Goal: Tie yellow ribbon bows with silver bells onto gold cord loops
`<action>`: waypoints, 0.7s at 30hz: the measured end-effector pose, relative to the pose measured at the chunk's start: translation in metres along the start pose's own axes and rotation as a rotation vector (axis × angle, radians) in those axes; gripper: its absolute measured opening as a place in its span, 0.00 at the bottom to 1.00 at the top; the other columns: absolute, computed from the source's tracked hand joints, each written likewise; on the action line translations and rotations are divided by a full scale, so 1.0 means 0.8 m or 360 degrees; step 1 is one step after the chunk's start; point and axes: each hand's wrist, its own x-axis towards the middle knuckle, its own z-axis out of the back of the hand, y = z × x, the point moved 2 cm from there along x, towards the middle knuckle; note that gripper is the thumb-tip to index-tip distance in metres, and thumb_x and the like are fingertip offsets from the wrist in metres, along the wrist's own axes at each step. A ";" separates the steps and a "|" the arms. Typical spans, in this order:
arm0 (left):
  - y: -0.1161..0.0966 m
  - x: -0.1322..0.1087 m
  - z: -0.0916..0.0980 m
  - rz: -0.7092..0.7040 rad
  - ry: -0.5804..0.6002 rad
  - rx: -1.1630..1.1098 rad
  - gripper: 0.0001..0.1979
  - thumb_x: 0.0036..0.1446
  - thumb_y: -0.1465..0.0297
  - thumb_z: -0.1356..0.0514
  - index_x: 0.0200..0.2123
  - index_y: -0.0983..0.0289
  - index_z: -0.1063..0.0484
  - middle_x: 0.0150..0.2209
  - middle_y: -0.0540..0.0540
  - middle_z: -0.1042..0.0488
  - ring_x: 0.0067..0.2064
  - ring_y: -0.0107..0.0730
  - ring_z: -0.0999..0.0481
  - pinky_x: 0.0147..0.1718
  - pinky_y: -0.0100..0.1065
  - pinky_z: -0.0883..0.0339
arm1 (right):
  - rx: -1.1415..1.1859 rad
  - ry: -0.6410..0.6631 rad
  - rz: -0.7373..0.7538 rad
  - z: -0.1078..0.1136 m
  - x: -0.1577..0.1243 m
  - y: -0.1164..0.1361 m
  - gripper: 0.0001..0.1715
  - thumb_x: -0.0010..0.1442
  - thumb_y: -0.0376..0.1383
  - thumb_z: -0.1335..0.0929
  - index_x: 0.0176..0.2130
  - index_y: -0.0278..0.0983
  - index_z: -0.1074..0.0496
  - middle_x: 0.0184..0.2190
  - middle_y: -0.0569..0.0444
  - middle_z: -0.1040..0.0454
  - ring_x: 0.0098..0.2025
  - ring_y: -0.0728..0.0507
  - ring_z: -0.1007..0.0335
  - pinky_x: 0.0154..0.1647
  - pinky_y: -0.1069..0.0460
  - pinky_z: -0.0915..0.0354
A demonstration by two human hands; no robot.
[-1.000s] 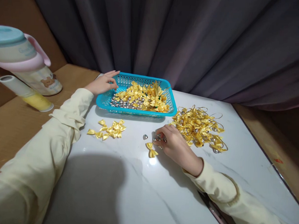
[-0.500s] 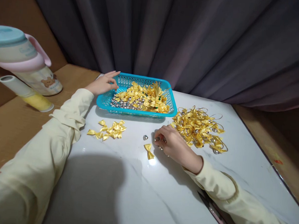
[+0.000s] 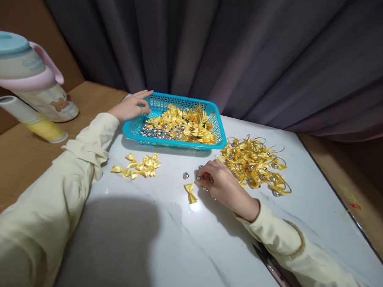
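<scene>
My left hand rests over the left end of a blue plastic basket, two fingers stretched along its far rim and the others bent inside. In the basket lie yellow ribbon bows and small silver bell-like pieces. On the white table, my right hand is curled palm down around several of these silver pieces; its fingertips are partly hidden. Just left of its fingers sits one loose silver piece, with a single yellow bow nearer to me.
A small group of loose yellow bows lies in front of the basket. To the right spreads a heap of bows with gold ties and silver pieces. At the left stand a large cup and a spool of yellow thread. A dark curtain hangs behind.
The view has shifted very slightly. Both hands keep nearly the same place and pose, and the basket, bows and silver pieces lie as before.
</scene>
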 end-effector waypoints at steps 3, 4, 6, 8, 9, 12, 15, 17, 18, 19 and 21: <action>0.001 0.000 0.000 0.0015 0.0029 0.0021 0.14 0.54 0.61 0.47 0.26 0.64 0.29 0.63 0.51 0.49 0.65 0.42 0.55 0.61 0.44 0.59 | -0.0034 -0.0012 0.0030 0.000 0.000 0.000 0.03 0.53 0.26 0.32 0.29 0.32 0.29 0.27 0.50 0.31 0.34 0.44 0.41 0.35 0.51 0.44; 0.001 0.000 0.000 0.0015 0.0040 0.0024 0.14 0.54 0.61 0.47 0.26 0.64 0.29 0.63 0.50 0.49 0.65 0.42 0.55 0.61 0.44 0.59 | -0.0053 -0.0020 0.0047 0.000 0.001 0.000 0.03 0.53 0.27 0.32 0.29 0.32 0.29 0.27 0.50 0.31 0.33 0.44 0.41 0.35 0.51 0.44; 0.002 0.001 0.000 0.0013 0.0051 0.0027 0.14 0.53 0.61 0.47 0.27 0.64 0.29 0.64 0.50 0.49 0.65 0.42 0.55 0.61 0.44 0.59 | -0.0085 -0.0020 0.0086 0.001 0.001 0.000 0.02 0.53 0.27 0.32 0.29 0.33 0.28 0.27 0.51 0.30 0.33 0.44 0.41 0.35 0.50 0.43; 0.002 0.002 0.001 0.0013 0.0048 0.0021 0.14 0.53 0.60 0.47 0.27 0.64 0.29 0.64 0.51 0.50 0.65 0.42 0.55 0.61 0.42 0.60 | -0.0076 -0.0015 0.0118 0.007 0.002 0.000 0.01 0.53 0.28 0.31 0.30 0.33 0.28 0.26 0.51 0.29 0.33 0.44 0.39 0.35 0.50 0.42; 0.002 0.002 0.001 0.0014 0.0041 0.0014 0.14 0.53 0.60 0.47 0.26 0.65 0.29 0.64 0.51 0.50 0.65 0.42 0.55 0.61 0.42 0.60 | -0.0058 -0.0020 0.0129 0.012 0.001 -0.001 0.01 0.53 0.29 0.31 0.31 0.33 0.27 0.27 0.51 0.28 0.33 0.44 0.38 0.35 0.50 0.42; 0.001 0.001 -0.001 0.0019 0.0012 -0.0005 0.15 0.52 0.59 0.47 0.25 0.64 0.29 0.64 0.51 0.49 0.65 0.42 0.54 0.61 0.43 0.59 | -0.0025 -0.0102 0.0155 0.035 -0.002 -0.004 0.03 0.54 0.29 0.32 0.32 0.33 0.27 0.28 0.51 0.27 0.33 0.44 0.35 0.35 0.51 0.40; -0.004 -0.002 -0.002 0.0028 0.0014 0.0010 0.17 0.53 0.56 0.47 0.24 0.63 0.30 0.63 0.49 0.47 0.64 0.42 0.53 0.62 0.43 0.58 | -0.0099 -0.0254 0.0181 0.065 -0.013 -0.006 0.06 0.57 0.29 0.35 0.32 0.35 0.28 0.28 0.51 0.26 0.33 0.45 0.33 0.34 0.51 0.39; -0.012 -0.003 0.005 0.0034 -0.0016 0.0022 0.20 0.55 0.54 0.49 0.25 0.65 0.31 0.63 0.52 0.47 0.64 0.44 0.51 0.61 0.42 0.57 | -0.0139 -0.0361 0.0181 0.082 -0.027 -0.006 0.07 0.59 0.31 0.36 0.32 0.36 0.29 0.27 0.52 0.27 0.32 0.46 0.33 0.32 0.52 0.39; -0.019 -0.004 0.012 0.0041 -0.0065 0.0019 0.22 0.56 0.54 0.50 0.27 0.67 0.31 0.62 0.55 0.46 0.63 0.44 0.49 0.61 0.42 0.56 | -0.0155 -0.0407 0.0170 0.090 -0.037 -0.004 0.08 0.60 0.32 0.37 0.31 0.36 0.30 0.26 0.52 0.28 0.30 0.46 0.34 0.31 0.52 0.39; -0.028 -0.005 0.022 0.0054 -0.0150 0.0017 0.23 0.58 0.54 0.51 0.31 0.70 0.30 0.61 0.57 0.44 0.62 0.45 0.47 0.60 0.42 0.54 | -0.0171 -0.0457 0.0152 0.096 -0.048 -0.002 0.09 0.60 0.33 0.38 0.30 0.37 0.30 0.25 0.52 0.29 0.29 0.47 0.34 0.29 0.52 0.39; -0.056 -0.009 0.048 0.0100 -0.0443 -0.0004 0.22 0.60 0.57 0.51 0.37 0.72 0.32 0.57 0.58 0.38 0.58 0.40 0.40 0.57 0.38 0.48 | -0.0216 -0.0538 0.0113 0.106 -0.074 0.006 0.11 0.61 0.36 0.38 0.28 0.38 0.32 0.23 0.53 0.31 0.26 0.47 0.36 0.27 0.52 0.40</action>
